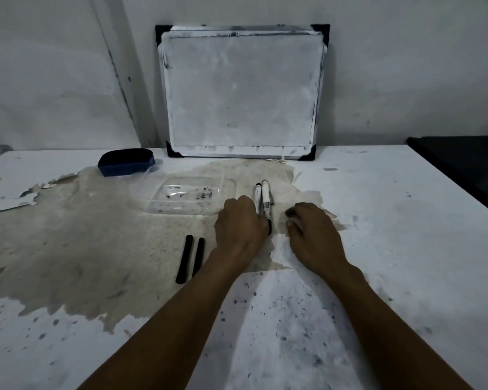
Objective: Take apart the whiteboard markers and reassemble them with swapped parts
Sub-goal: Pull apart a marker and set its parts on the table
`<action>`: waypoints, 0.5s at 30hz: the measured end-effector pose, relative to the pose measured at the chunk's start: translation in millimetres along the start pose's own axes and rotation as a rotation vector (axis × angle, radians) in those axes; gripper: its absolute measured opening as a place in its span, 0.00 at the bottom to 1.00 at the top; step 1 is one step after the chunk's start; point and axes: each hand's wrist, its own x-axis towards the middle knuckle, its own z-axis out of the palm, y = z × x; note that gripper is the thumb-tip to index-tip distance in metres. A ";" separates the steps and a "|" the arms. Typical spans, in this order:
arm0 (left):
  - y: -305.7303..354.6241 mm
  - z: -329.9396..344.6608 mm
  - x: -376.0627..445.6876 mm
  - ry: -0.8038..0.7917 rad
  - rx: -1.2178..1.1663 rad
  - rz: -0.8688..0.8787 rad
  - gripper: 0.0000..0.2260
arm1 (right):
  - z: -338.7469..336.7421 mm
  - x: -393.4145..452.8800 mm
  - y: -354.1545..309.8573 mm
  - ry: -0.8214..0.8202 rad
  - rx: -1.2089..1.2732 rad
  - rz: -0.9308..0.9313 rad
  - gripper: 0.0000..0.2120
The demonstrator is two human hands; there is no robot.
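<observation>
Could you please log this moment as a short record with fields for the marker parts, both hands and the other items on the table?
marker bodies: two white marker bodies lying side by side
loose parts: two black sticks lying side by side, left of the forearms
left hand: left hand resting at the near ends of the bodies
right hand: right hand curled on the table, apart from the bodies
tray: clear plastic tray left of the bodies
eraser: blue eraser, back left
whiteboard: whiteboard leaning against the wall

free: bare worktop (392, 220) right of hands | blocked: clear tray (186, 197) and black caps (190, 258) left, whiteboard (241, 91) behind
</observation>
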 end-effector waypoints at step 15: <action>-28.7 -42.1 -26.2 0.058 -0.123 0.257 0.05 | -3.2 4.9 -6.6 0.144 0.139 0.023 0.10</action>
